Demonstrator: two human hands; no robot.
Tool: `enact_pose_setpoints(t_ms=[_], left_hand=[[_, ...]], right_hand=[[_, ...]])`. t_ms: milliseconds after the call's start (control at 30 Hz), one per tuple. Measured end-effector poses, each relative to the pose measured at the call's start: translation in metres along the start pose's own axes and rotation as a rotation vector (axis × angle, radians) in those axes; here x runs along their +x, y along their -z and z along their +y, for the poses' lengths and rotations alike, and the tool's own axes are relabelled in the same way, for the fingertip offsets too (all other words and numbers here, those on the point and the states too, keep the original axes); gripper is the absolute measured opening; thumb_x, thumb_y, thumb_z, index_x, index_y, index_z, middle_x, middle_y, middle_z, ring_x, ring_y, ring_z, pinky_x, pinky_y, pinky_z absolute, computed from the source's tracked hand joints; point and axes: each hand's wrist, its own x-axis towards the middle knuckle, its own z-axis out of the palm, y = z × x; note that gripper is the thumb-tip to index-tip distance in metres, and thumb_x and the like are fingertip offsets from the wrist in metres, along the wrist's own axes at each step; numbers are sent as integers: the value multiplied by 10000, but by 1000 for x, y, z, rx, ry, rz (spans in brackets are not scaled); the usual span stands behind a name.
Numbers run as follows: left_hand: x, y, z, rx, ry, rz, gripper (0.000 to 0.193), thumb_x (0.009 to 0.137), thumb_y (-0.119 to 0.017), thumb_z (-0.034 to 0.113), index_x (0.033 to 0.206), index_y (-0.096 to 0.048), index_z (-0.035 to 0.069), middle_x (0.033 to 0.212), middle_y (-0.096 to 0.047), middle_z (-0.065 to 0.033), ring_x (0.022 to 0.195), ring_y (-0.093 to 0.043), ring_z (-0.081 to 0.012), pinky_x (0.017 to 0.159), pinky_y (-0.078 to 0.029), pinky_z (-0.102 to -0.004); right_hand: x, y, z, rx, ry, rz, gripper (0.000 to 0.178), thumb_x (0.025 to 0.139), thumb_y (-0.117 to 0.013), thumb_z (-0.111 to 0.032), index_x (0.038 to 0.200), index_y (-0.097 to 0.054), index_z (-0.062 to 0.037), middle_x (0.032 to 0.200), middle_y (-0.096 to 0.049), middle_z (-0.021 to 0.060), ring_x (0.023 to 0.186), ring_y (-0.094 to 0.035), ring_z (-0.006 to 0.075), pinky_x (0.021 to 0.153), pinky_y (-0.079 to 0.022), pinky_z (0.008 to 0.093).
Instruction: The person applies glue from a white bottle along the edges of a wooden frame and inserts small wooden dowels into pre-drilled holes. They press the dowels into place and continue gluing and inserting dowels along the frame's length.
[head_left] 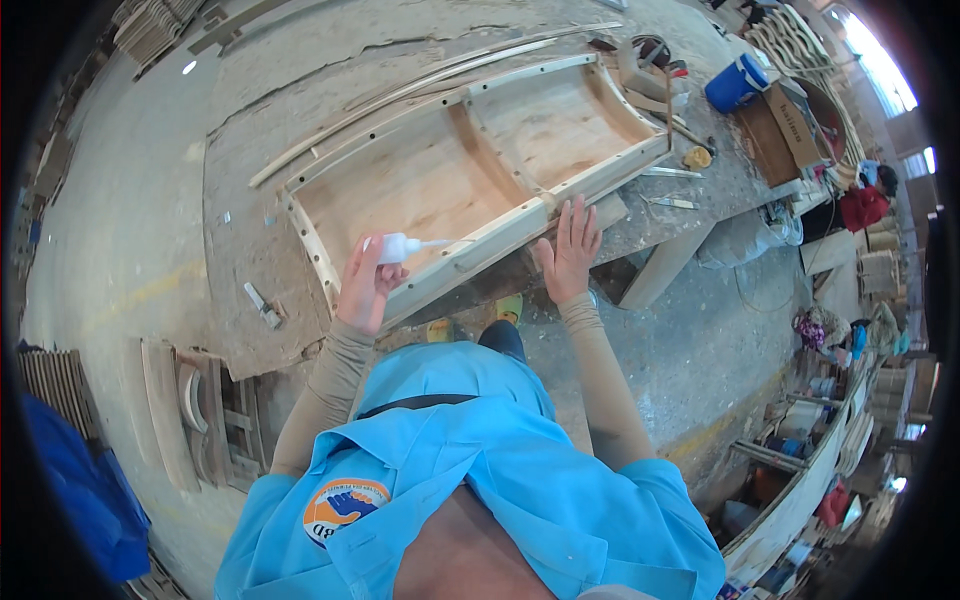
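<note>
A white squeeze bottle with a thin nozzle point(400, 248) lies tilted in my left hand point(367, 284), whose fingers wrap round it. The nozzle points right, over the near rail of a long wooden frame point(470, 240). This frame has a curved panel inside, a cross rib and dark holes along its rails. My right hand point(572, 252) is open, fingers stretched out, at the frame's near side. Whether its palm touches the wood, I cannot tell.
The frame rests on a worn worktable point(250, 320). Long wooden strips point(400, 95) lie behind it. A blue cooler jug point(735, 84), a cardboard box point(793, 125) and a yellow roll point(697, 158) are at the right. A small tool point(262, 305) lies near the left edge.
</note>
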Motion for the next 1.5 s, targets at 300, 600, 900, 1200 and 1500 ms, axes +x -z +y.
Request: enact_pose_setpoints(t_ms=[300, 600, 900, 1200, 1500], left_hand=[[1, 0, 1, -48, 31, 23, 301, 1002, -471, 344, 1101, -559, 74, 672, -422, 23, 691, -479, -118, 751, -471, -320], [1, 3, 1, -46, 21, -13, 289, 1011, -454, 324, 1117, -559, 76, 682, -429, 22, 704, -484, -116, 775, -473, -318], [1, 4, 3, -60, 51, -23, 287, 1005, -464, 331, 1103, -563, 80, 686, -432, 24, 703, -480, -116, 781, -470, -320], [4, 6, 1, -30, 64, -39, 299, 1002, -468, 349, 1111, -556, 85, 682, -430, 24, 698, -475, -106, 773, -474, -317], [1, 7, -2, -31, 29, -68, 298, 1004, -467, 345, 1120, -561, 87, 676, -428, 32, 679, -465, -101, 750, -470, -305]], right_hand=[[-9, -9, -38, -87, -157, -49, 823, 940, -426, -489, 1492, -109, 33, 1585, -30, 168, 1452, -16, 394, 1110, -39, 627], [7, -19, -56, 17, -230, 47, 843, 946, -411, -494, 1489, -61, 48, 1579, -6, 198, 1454, -8, 393, 1117, -43, 614], [15, -18, -57, -24, -208, 41, 835, 941, -423, -498, 1505, -60, -1, 1589, -12, 158, 1455, -21, 387, 1111, -68, 627], [12, -15, -46, 107, -163, 10, 832, 934, -455, -478, 1514, -57, -34, 1592, -24, 148, 1453, -33, 395, 1109, -63, 636], [14, -6, -22, -18, -69, -12, 721, 910, -505, -447, 1517, -206, -199, 1595, -87, 97, 1448, -66, 405, 1107, -84, 639]])
